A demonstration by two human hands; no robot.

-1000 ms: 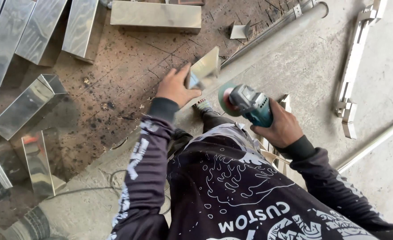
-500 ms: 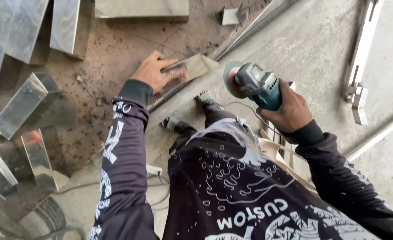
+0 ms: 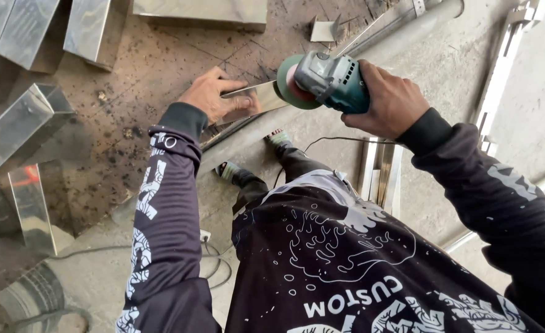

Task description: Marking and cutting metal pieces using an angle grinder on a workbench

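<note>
workpiece: a short shiny metal strip point(image 3: 257, 98) is held flat on the rusty steel plate point(image 3: 161, 68), beside the grey pipe point(image 3: 402, 31) that crosses the floor.
long axis: the strip runs left-right across the view, slightly raised toward the right; its right end meets the grinder disc.
left hand point(image 3: 214, 95): laid palm-down on the strip's left part, fingers curled over its far edge, pressing it down.
right hand point(image 3: 389, 98): wrapped fully round the body of the green angle grinder point(image 3: 331, 77), fist closed.
disc point(image 3: 291, 83): seen edge-on toward the strip, at or just touching the strip's right end; actual contact cannot be told.
key relation: the strip lies between the two hands; the left hand is on it, the right hand is kept off it by the length of the tool.
clearance: left fingertips are near the disc, only the bare stretch of strip lies between.
cable point(image 3: 334, 140): trails back under the right arm toward the legs.
surroundings: folded sheet-metal channels point(image 3: 20, 123) lie well apart at left.
</note>
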